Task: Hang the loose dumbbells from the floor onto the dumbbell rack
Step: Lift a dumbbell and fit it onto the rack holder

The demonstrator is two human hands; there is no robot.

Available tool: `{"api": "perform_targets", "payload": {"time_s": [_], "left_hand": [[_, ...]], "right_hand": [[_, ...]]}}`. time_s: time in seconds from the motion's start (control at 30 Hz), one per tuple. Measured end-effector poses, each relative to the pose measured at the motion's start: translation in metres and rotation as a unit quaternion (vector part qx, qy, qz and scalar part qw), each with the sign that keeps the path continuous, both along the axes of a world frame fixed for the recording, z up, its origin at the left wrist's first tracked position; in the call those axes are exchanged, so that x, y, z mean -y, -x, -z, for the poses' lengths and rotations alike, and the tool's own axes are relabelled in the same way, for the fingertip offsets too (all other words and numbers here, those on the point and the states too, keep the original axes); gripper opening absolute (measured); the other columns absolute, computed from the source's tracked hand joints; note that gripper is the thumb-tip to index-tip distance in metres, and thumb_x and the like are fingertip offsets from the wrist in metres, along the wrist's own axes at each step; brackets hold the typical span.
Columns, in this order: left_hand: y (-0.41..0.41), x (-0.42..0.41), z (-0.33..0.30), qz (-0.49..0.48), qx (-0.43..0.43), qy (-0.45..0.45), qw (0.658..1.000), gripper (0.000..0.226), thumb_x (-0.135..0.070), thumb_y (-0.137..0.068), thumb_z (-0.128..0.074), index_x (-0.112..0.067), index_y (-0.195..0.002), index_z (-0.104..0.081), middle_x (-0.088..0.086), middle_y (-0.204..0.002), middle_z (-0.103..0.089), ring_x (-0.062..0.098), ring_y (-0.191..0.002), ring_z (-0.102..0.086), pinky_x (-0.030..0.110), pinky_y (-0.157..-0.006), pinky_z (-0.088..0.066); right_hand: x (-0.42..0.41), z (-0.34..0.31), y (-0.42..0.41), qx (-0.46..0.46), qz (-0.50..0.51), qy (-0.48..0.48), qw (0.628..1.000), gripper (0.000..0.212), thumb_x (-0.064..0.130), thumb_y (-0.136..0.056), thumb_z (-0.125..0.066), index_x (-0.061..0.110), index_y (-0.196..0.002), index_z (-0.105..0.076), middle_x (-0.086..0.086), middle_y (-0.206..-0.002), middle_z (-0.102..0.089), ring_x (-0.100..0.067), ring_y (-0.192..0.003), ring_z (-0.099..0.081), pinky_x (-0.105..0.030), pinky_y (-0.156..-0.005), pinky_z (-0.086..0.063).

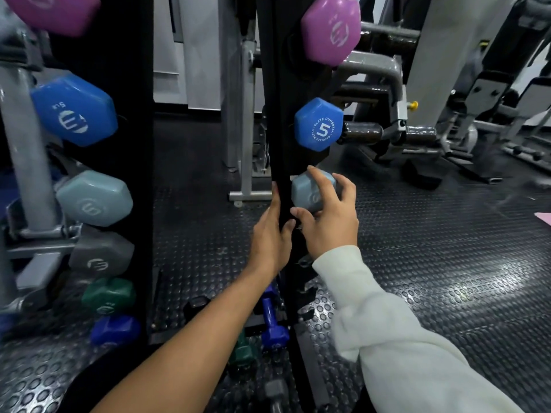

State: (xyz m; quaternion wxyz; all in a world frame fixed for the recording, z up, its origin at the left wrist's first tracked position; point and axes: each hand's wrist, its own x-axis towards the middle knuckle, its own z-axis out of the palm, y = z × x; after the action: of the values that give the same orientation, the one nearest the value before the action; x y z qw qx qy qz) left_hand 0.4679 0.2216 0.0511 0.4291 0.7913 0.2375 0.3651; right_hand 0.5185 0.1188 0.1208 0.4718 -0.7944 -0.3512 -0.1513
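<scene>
Mid-task, one dumbbell going on right now. The right hand [328,219] has its fingers [317,181] curled round the end of a grey-blue dumbbell [310,190], seating it against the black rack post [277,114] just under the blue 5 dumbbell [317,125]. The left hand [269,234] lies flat along the post, fingers straight and together, steadying it rather than gripping.

Already hung on this side: a purple dumbbell [331,31] at top, then the blue 5. The left column looks fully loaded: purple, blue, grey-blue, grey, green, dark blue heads in a row down the post.

Still left on the floor [447,263] at the rack's foot: a small dark blue dumbbell [272,323], a green one [243,353] beside it, and a grey one [275,394] lower down. Empty hooks show below the right hand, so roughly half of this side is to do.

Hard to tell: the grey-blue dumbbell's handle and far head are hidden behind post and hand, so whether it already rests in its cradle cannot be seen. The floor dumbbells are partly covered by the left forearm. The rack base is murky.
</scene>
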Motion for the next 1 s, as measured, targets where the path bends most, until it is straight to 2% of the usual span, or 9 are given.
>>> {"api": "perform_targets", "payload": {"time_s": [0.1, 0.2, 0.27, 0.33, 0.43, 0.53, 0.7, 0.8, 1.0], "left_hand": [[0.001, -0.009, 0.004, 0.016, 0.011, -0.011, 1.0, 0.074, -0.034, -0.107, -0.053, -0.056, -0.16, -0.005, 0.002, -0.148, -0.06, 0.021, -0.13, -0.06, 0.029, -0.1, -0.05], [0.008, -0.017, 0.002, 0.027, 0.026, -0.014, 0.999, 0.064, -0.044, -0.107, -0.051, -0.051, -0.161, -0.017, 0.004, -0.145, -0.063, 0.02, -0.128, -0.063, 0.024, -0.096, -0.05], [0.011, -0.018, -0.005, 0.025, 0.069, -0.021, 0.997, 0.065, -0.04, -0.106, -0.055, -0.049, -0.161, -0.022, -0.001, -0.151, -0.057, 0.015, -0.132, -0.059, 0.03, -0.105, -0.052], [0.012, -0.018, -0.01, 0.005, 0.095, -0.029, 0.995, 0.07, -0.034, -0.105, -0.06, -0.054, -0.159, -0.019, -0.001, -0.153, -0.053, 0.017, -0.131, -0.06, 0.038, -0.107, -0.054], [0.008, -0.012, -0.013, -0.008, 0.084, -0.044, 0.995, 0.076, -0.021, -0.104, -0.062, -0.05, -0.161, -0.02, 0.003, -0.15, -0.058, 0.019, -0.126, -0.064, 0.04, -0.105, -0.054], [0.005, -0.005, -0.012, -0.023, 0.075, -0.044, 0.996, 0.082, -0.013, -0.102, -0.062, -0.05, -0.161, -0.019, 0.005, -0.141, -0.064, 0.02, -0.119, -0.067, 0.04, -0.102, -0.056], [0.004, -0.006, -0.012, -0.015, 0.082, -0.025, 0.996, 0.086, -0.01, -0.102, -0.061, -0.058, -0.157, -0.016, 0.004, -0.136, -0.068, 0.019, -0.115, -0.069, 0.039, -0.099, -0.058], [0.006, -0.004, -0.013, -0.015, 0.077, -0.026, 0.997, 0.085, -0.011, -0.103, -0.061, -0.058, -0.158, -0.015, 0.004, -0.137, -0.067, 0.016, -0.115, -0.069, 0.038, -0.099, -0.058], [0.005, -0.004, -0.014, -0.008, 0.078, -0.028, 0.996, 0.085, -0.01, -0.102, -0.061, -0.054, -0.16, -0.016, 0.004, -0.138, -0.066, 0.018, -0.117, -0.067, 0.04, -0.101, -0.057]], "right_hand": [[0.003, -0.001, -0.006, 0.0, -0.033, -0.012, 0.999, 0.076, 0.026, -0.078, -0.084, 0.056, -0.137, -0.046, 0.014, -0.14, -0.032, -0.016, -0.113, -0.058, -0.039, -0.093, -0.056], [0.012, -0.009, -0.013, 0.007, -0.045, -0.036, 0.998, 0.069, 0.044, -0.083, -0.078, 0.051, -0.143, -0.044, 0.013, -0.13, -0.045, -0.006, -0.115, -0.056, -0.038, -0.091, -0.057], [0.018, -0.016, -0.019, 0.008, -0.014, -0.046, 0.999, 0.07, 0.056, -0.083, -0.073, 0.047, -0.145, -0.042, 0.014, -0.123, -0.051, -0.004, -0.108, -0.059, -0.037, -0.088, -0.057], [0.02, -0.019, -0.019, 0.009, -0.017, -0.044, 0.999, 0.07, 0.06, -0.08, -0.074, 0.047, -0.143, -0.045, 0.014, -0.124, -0.047, -0.005, -0.108, -0.059, -0.036, -0.087, -0.058], [0.015, -0.016, -0.015, 0.033, -0.036, -0.001, 0.999, 0.07, 0.049, -0.076, -0.082, 0.047, -0.139, -0.05, 0.013, -0.124, -0.045, -0.006, -0.111, -0.056, -0.037, -0.092, -0.056], [0.011, -0.017, -0.017, 0.025, -0.009, -0.008, 1.0, 0.068, 0.036, -0.073, -0.087, 0.046, -0.134, -0.058, 0.014, -0.116, -0.049, -0.001, -0.103, -0.053, -0.03, -0.095, -0.052], [0.01, -0.019, -0.015, 0.015, -0.009, -0.026, 1.0, 0.067, 0.033, -0.071, -0.089, 0.046, -0.131, -0.062, 0.013, -0.113, -0.051, -0.002, -0.104, -0.054, -0.026, -0.097, -0.05], [0.01, -0.019, -0.014, 0.012, -0.011, -0.028, 0.999, 0.066, 0.032, -0.072, -0.089, 0.045, -0.131, -0.061, 0.012, -0.115, -0.052, -0.004, -0.107, -0.055, -0.029, -0.099, -0.051], [0.011, -0.019, -0.015, 0.01, -0.008, -0.02, 1.0, 0.066, 0.034, -0.073, -0.088, 0.047, -0.132, -0.06, 0.013, -0.115, -0.05, -0.003, -0.107, -0.053, -0.024, -0.098, -0.049]]}}
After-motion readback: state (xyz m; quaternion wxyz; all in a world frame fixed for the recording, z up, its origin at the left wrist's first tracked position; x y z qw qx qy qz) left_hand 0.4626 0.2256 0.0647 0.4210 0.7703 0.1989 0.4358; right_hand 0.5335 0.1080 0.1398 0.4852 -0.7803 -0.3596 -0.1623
